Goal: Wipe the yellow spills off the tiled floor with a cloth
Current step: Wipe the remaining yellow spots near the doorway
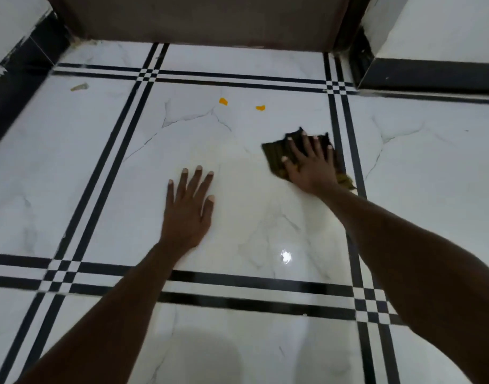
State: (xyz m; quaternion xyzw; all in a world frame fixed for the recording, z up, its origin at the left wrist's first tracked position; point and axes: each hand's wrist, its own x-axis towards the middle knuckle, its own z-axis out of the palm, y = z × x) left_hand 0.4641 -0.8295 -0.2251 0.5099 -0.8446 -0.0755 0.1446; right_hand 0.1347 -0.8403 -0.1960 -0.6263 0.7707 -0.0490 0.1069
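Note:
Two small yellow spills lie on a white marble floor tile (196, 139): one yellow spill (223, 101) further left, the other yellow spill (260, 107) to its right. A dark cloth (276, 155) lies flat on the same tile, below and right of the spills, near the black border stripes. My right hand (309, 162) presses down on the cloth with fingers spread. My left hand (189, 209) rests flat on the bare tile to the left, fingers apart, holding nothing.
A brown door (210, 18) closes off the far edge of the floor. Black skirting (16, 87) runs along the left wall and black skirting (431, 76) along the right wall. A pale smear (80, 86) marks the far-left tile. Black double stripes (237, 289) cross the floor.

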